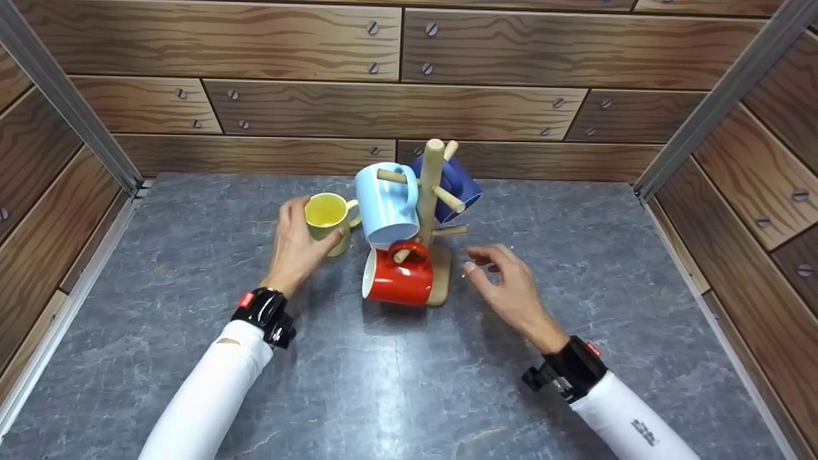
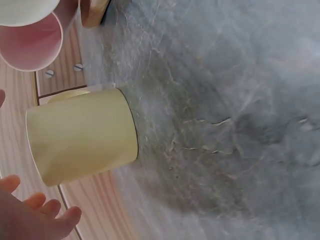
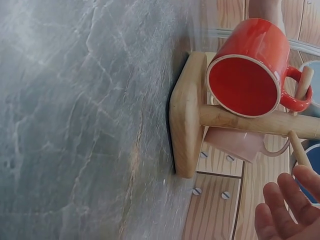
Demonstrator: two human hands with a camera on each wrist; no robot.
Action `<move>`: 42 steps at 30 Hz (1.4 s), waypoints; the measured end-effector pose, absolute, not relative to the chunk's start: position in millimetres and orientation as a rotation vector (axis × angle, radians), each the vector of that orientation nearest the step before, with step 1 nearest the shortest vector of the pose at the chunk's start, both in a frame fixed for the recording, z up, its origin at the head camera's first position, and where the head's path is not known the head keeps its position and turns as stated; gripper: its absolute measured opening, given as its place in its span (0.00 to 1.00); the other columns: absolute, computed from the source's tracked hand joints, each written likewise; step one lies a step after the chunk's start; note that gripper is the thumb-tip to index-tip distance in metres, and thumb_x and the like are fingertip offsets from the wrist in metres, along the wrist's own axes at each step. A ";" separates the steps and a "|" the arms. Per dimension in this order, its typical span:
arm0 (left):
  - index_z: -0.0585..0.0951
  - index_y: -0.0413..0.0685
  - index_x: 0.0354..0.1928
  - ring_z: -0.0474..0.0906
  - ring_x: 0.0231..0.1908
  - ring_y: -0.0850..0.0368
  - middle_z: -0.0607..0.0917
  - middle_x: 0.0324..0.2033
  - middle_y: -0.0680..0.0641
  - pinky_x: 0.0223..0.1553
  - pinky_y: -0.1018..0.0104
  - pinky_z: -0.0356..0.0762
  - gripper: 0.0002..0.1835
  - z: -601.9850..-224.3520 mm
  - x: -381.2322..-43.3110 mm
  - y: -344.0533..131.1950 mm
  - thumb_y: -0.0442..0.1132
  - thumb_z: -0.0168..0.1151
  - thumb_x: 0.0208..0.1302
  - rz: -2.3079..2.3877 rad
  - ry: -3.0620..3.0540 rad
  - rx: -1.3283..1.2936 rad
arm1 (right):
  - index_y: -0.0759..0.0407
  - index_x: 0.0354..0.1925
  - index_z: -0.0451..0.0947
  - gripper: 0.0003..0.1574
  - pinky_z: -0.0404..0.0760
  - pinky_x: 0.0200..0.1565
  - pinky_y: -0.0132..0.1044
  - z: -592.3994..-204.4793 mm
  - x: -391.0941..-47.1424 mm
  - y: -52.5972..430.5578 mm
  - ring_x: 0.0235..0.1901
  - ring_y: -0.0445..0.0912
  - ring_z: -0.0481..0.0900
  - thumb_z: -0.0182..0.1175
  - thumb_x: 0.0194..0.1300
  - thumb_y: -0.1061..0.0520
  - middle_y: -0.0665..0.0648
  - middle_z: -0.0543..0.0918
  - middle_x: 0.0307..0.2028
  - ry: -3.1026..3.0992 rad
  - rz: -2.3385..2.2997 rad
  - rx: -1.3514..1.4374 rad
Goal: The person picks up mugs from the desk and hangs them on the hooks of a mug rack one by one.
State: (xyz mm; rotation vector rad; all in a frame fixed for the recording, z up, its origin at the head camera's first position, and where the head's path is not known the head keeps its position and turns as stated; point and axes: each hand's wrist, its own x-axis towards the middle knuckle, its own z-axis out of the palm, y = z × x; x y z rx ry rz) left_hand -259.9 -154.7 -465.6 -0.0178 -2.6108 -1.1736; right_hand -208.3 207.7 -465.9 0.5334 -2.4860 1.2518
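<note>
A yellow mug stands upright on the table, its handle toward the wooden mug rack. My left hand is around it, thumb on the near side; in the left wrist view a gap shows between the fingers and the mug. On the rack hang a light blue mug, a dark blue mug, a red mug and, behind, a pink mug. To the right of the rack, my right hand is held with loosely bent fingers, holding nothing, near a lower peg.
The grey marbled table runs up to wood-patterned walls at the back and both sides. Metal frame posts stand at the corners. The rack's wooden base rests near the table's middle.
</note>
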 end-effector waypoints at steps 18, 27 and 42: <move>0.53 0.38 0.80 0.57 0.73 0.30 0.54 0.76 0.30 0.74 0.40 0.57 0.58 -460.0 -290.7 -148.6 0.56 0.75 0.58 -1.123 -2.799 0.006 | 0.62 0.54 0.85 0.17 0.82 0.50 0.44 -466.0 -203.6 209.5 0.47 0.46 0.83 0.65 0.72 0.54 0.54 0.85 0.48 -2.531 1.240 0.512; 0.43 0.40 0.82 0.54 0.75 0.32 0.53 0.77 0.29 0.75 0.41 0.54 0.65 -464.5 -297.6 -152.5 0.55 0.77 0.56 -1.218 -2.825 0.086 | 0.60 0.55 0.85 0.17 0.84 0.50 0.47 -466.6 -205.5 207.7 0.47 0.50 0.84 0.65 0.72 0.54 0.54 0.85 0.49 -2.549 1.241 0.518; 0.42 0.35 0.81 0.55 0.75 0.34 0.55 0.76 0.28 0.76 0.45 0.54 0.65 -471.2 -297.2 -151.5 0.54 0.77 0.58 -1.277 -2.795 0.059 | 0.63 0.55 0.84 0.18 0.84 0.49 0.56 -472.7 -206.5 207.2 0.46 0.54 0.85 0.65 0.71 0.56 0.55 0.85 0.48 -2.511 1.266 0.551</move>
